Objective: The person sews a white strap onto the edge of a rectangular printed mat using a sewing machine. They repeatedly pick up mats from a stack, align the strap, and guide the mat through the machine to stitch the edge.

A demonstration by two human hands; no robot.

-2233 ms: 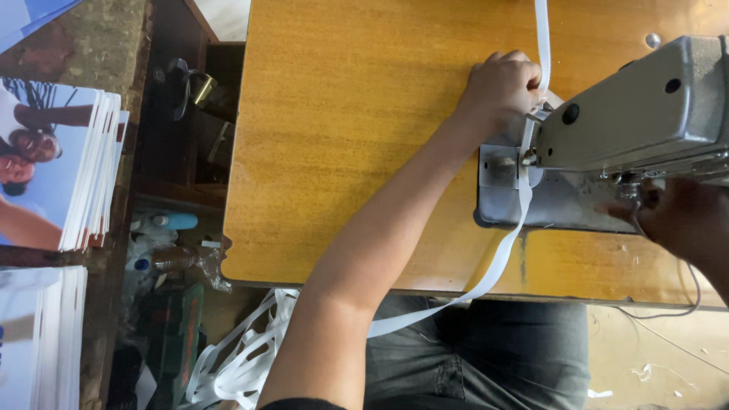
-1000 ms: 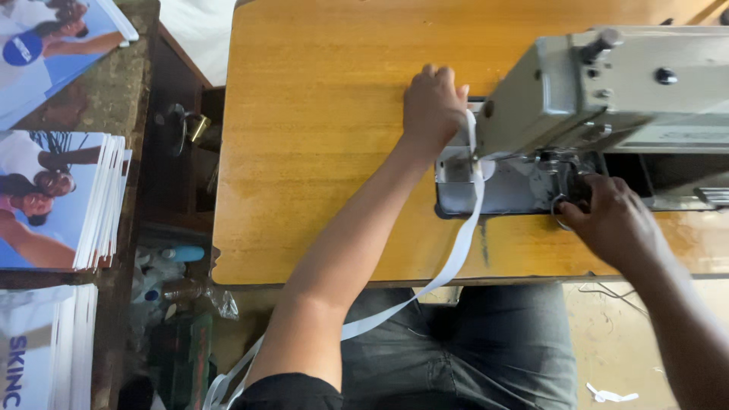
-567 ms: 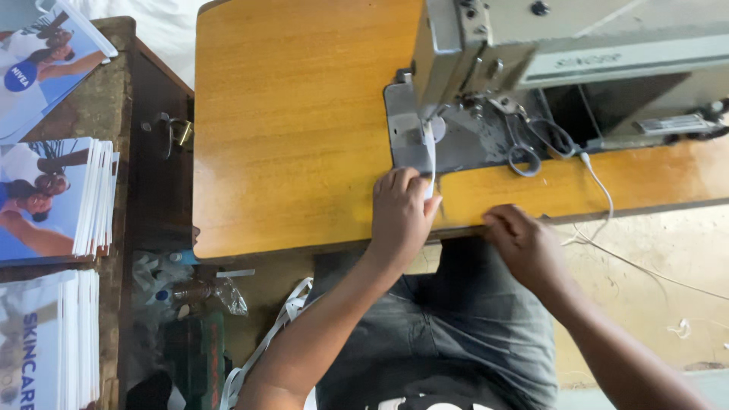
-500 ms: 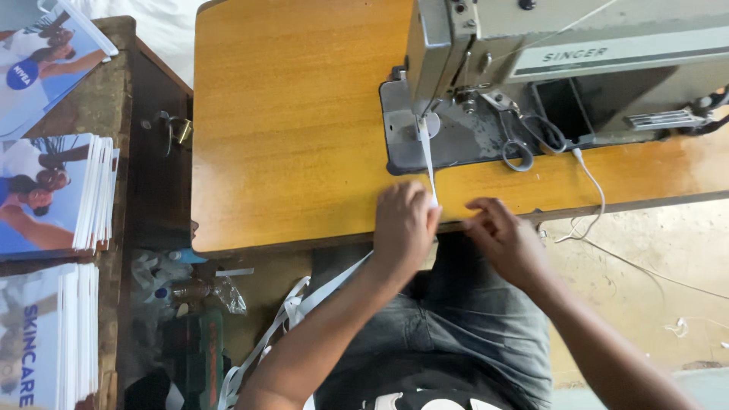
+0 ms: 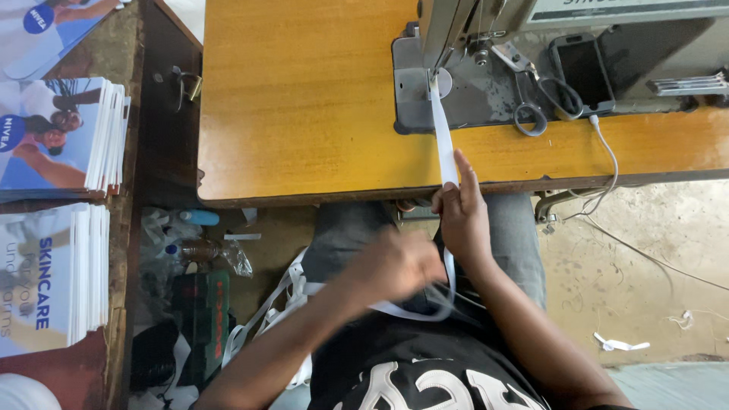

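Wooden table (image 5: 304, 99) with a sewing machine (image 5: 486, 45).
Right hand (image 5: 462, 216) pinches the white strap (image 5: 444, 144) at the table edge; blurred left hand (image 5: 399, 266) closes on it lower down.

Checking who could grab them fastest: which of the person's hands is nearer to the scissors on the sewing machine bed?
Right. The right hand lies at the table's front edge, below and left of the scissors; the left hand is lower, over the lap.
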